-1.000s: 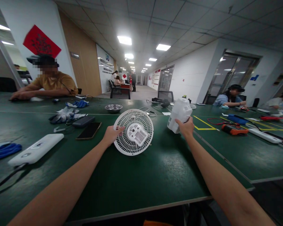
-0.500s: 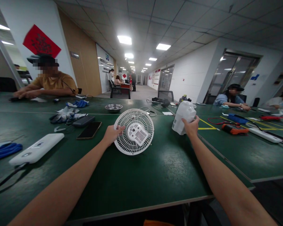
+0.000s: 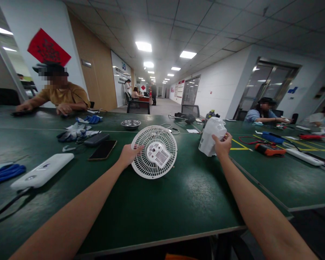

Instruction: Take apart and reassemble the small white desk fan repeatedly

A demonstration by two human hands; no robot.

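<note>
My left hand (image 3: pixel 128 156) grips the left rim of a round white fan grille (image 3: pixel 154 151), its thumb over the slats. The grille stands tilted on the green table, with a vented motor plate at its centre. To the right, my right hand (image 3: pixel 222 143) is at the side of a white plastic housing (image 3: pixel 209 139), thumb against its face and fingers round the far edge. That housing stands upright on the table; the fingers behind it are partly hidden.
A metal bowl (image 3: pixel 130 124) and a cable (image 3: pixel 173 129) lie behind the grille. On the left are a phone (image 3: pixel 103 150), a white power strip (image 3: pixel 43 171) and gloves (image 3: pixel 76 133). An orange multimeter (image 3: pixel 269 150) lies on the right. Two people (image 3: pixel 61 90) sit across the table.
My right hand has shifted slightly right along the white housing, which has barely moved. My left hand and the grille stay in place. The person at left has moved a hand.
</note>
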